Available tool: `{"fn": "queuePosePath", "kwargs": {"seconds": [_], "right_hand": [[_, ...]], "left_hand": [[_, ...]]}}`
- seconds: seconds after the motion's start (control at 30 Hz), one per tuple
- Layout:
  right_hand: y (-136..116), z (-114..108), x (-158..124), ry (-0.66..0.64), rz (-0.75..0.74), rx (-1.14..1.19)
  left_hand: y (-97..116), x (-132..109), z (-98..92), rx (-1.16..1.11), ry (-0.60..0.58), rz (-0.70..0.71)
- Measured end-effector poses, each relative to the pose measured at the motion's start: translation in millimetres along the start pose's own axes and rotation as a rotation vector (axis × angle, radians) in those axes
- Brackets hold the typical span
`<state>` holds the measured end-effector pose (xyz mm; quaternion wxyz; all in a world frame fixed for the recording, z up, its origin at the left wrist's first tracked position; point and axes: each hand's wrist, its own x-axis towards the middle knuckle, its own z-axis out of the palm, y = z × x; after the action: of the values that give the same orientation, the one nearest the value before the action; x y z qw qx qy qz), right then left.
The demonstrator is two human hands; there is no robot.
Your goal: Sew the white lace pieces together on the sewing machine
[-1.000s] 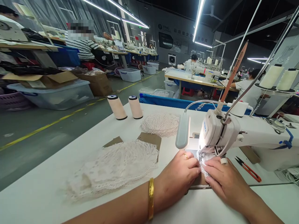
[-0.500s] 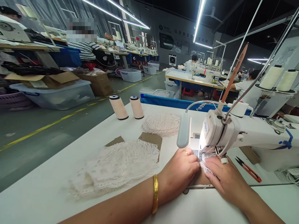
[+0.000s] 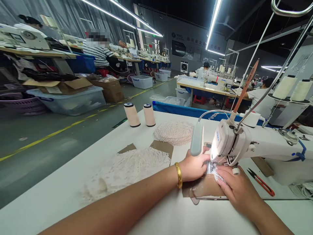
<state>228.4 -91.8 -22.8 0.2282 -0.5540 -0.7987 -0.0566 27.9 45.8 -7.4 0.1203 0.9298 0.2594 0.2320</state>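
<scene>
A white sewing machine (image 3: 226,140) stands at the right, its needle area lit. Beneath its presser foot lies a strip of white lace trim (image 3: 219,177), running toward me over a brown board (image 3: 204,187). My right hand (image 3: 241,187) holds the lace's right edge, fingers over it and thumb alongside. My left hand (image 3: 195,165), wearing a gold bracelet (image 3: 178,175), is at the left of the foot with curled fingers. Its fingertips are partly hidden by the machine head, so what they hold cannot be made out.
A lace pile (image 3: 139,166) and a round lace stack (image 3: 174,133) lie left on the white table (image 3: 61,192). Two thread cones (image 3: 132,115) stand behind. Orange thread snips (image 3: 261,182) lie right of my right hand. A lamp (image 3: 197,138) hangs close above my left hand.
My left hand has moved away from me, off the near part of the lace, uncovering more of the brown board. My right hand stays on the lace. The view has shifted slightly left.
</scene>
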Motion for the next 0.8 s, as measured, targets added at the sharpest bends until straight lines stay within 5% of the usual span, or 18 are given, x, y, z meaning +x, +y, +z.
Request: {"fn": "queuePosePath", "kwargs": {"seconds": [0.2, 0.3, 0.53, 0.8], "right_hand": [[-6, 0, -2, 0.041, -0.051, 0.037], [-11, 1, -1, -0.003, -0.055, 0.094], [-13, -1, 4, -0.113, -0.048, 0.115], [-8, -2, 1, -0.068, -0.058, 0.09]], "left_hand": [[29, -33, -23.4, 0.231, -0.027, 0.021], [43, -47, -29.5, 0.134, -0.053, 0.078], [41, -49, -16.9, 0.003, -0.022, 0.19], [41, -53, -1.5, 0.04, 0.031, 0.28]]}}
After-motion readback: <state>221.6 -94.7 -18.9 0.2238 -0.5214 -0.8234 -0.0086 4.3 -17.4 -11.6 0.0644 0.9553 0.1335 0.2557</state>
